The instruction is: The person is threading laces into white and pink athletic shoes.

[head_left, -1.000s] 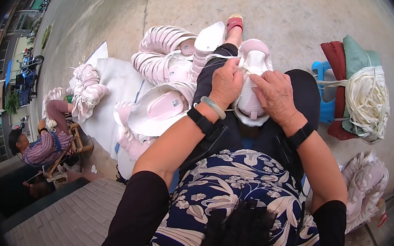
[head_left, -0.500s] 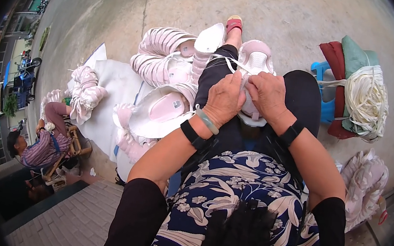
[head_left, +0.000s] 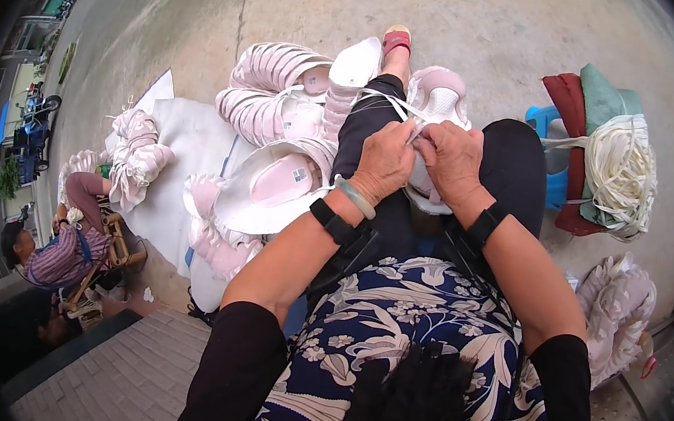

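Pink shoe upper [head_left: 439, 106] on lap, long axis running away from person, toe far. Left hand [head_left: 384, 164] and right hand [head_left: 452, 159] both pinch white lace [head_left: 391, 103], fingers closed.

Bare concrete ground [head_left: 492, 20] lies open ahead. Stacked pink shoe uppers [head_left: 272, 91] crowd the lap's left edge; a white lace bundle [head_left: 620, 172] on a blue stool [head_left: 548, 122] blocks the right.
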{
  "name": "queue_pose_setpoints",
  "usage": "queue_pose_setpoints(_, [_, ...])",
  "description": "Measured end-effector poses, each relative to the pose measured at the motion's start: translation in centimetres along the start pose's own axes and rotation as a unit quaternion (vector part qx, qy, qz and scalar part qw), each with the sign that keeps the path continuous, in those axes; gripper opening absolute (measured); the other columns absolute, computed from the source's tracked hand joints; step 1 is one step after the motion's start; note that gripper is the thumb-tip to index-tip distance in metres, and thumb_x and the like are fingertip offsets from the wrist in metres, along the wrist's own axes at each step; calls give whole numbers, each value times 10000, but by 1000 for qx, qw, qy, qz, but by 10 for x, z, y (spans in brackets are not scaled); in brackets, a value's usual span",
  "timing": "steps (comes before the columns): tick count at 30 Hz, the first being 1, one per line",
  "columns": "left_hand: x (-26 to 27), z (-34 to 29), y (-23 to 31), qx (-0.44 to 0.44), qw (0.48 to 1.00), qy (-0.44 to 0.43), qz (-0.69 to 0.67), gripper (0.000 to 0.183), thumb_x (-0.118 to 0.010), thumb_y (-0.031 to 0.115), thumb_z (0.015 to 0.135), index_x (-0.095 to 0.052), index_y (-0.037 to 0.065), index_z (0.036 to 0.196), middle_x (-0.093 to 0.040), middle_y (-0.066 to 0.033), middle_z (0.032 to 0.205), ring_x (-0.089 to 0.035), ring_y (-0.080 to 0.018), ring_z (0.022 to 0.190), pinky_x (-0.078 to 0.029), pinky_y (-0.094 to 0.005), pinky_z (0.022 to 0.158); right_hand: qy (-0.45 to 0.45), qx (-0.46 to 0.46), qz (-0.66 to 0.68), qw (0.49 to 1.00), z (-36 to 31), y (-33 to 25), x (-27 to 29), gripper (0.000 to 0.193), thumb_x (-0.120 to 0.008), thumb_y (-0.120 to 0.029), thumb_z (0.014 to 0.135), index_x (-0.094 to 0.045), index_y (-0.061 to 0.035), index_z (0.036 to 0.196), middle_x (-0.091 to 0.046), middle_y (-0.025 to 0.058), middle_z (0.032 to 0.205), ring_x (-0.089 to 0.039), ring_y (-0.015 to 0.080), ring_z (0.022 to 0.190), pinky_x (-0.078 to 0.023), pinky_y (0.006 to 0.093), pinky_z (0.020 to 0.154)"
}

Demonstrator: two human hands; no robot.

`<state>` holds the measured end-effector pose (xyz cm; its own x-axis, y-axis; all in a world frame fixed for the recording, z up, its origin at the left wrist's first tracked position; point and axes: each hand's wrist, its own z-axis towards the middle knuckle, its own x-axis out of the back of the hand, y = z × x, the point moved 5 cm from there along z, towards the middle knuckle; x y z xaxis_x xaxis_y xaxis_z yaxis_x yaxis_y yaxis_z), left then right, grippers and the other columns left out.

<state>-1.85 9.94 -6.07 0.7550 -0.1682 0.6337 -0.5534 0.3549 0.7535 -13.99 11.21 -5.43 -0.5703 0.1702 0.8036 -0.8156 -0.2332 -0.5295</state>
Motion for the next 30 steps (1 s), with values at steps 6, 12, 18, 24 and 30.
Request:
queue_pose_setpoints(6, [0,-2,-4,9,999,9,-47,294,-480,2,736,-597,-11,1005,-593,-183,855,-600,-331,788,-474,-345,694,1,16,-22,1000,0,-1,-2,88,-661,-200,727,-604,-141,759,-558,11,682,-579,199,718,-332,362,660])
queue_pose_setpoints(12, [-3,-9,-1,-2,999,35,-40,263,-497,5,770,-602,-2,1011,-599,-165,846,-610,-305,782,-475,-323,698,19,56,-55,997,-1,-5,0,64,-576,-186,763,-603,-137,733,-573,36,695,-588,213,698,-336,389,693])
queue_pose_setpoints(18, [-7,-5,2,18,999,44,13,266,-511,32,785,-605,39,1033,-594,-162,839,-593,-329,770,-467,-352,669,-10,114,-110,987,2,-14,9,8,-584,-131,684,-583,-123,687,-551,45,643,-583,228,688,-342,392,712])
queue_pose_setpoints(24, [-8,-7,1,28,995,38,85,299,-495,37,769,-607,50,1046,-589,-172,835,-585,-345,786,-466,-391,688,-2,147,-63,987,-58,7,92,82,-582,-89,683,-514,-124,653,-464,40,608,-483,238,615,-322,378,651])
queue_pose_setpoints(30, [-6,-8,6,16,995,60,71,282,-484,33,765,-610,37,1017,-586,-171,844,-573,-362,782,-466,-398,697,-31,-225,-220,949,-241,197,213,143,-592,-171,790,-546,-56,719,-545,115,691,-533,300,696,-354,394,657])
